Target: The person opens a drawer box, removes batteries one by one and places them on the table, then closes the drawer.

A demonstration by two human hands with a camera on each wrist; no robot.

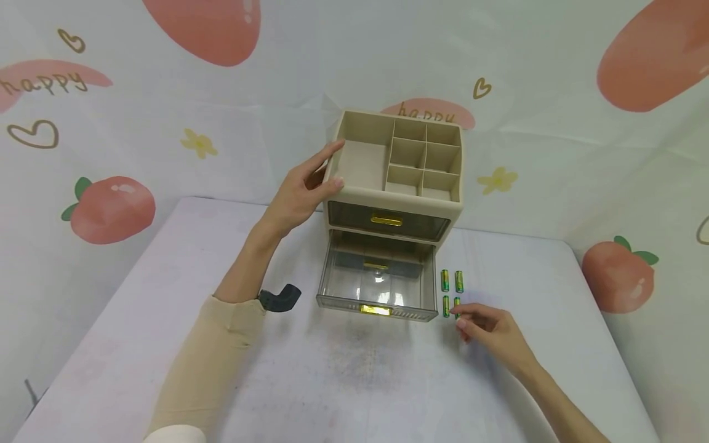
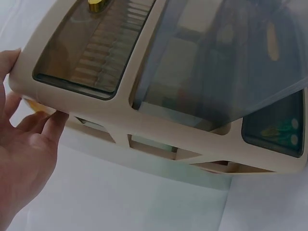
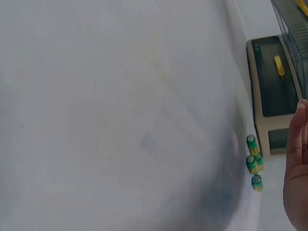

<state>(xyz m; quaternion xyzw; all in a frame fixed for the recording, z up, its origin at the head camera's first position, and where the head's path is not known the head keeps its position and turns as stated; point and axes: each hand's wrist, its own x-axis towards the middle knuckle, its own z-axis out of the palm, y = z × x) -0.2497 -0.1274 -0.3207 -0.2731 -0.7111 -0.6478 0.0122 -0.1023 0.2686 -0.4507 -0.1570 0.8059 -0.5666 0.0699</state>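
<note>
Beige sleeve (image 1: 213, 363) closest to us, and at its end the left hand (image 1: 301, 194) grips the near left rim of the cream organiser (image 1: 396, 198), fingers spread. Over on the right, the right hand (image 1: 493, 332) has forefinger and thumb narrowly parted, right at the nearest-right of four green-and-yellow batteries (image 1: 459, 281); whether it's pinched, can't tell! They lie in two rows on the counter (image 1: 299, 375), just right of the pulled-out clear drawer (image 1: 410, 314).
</note>
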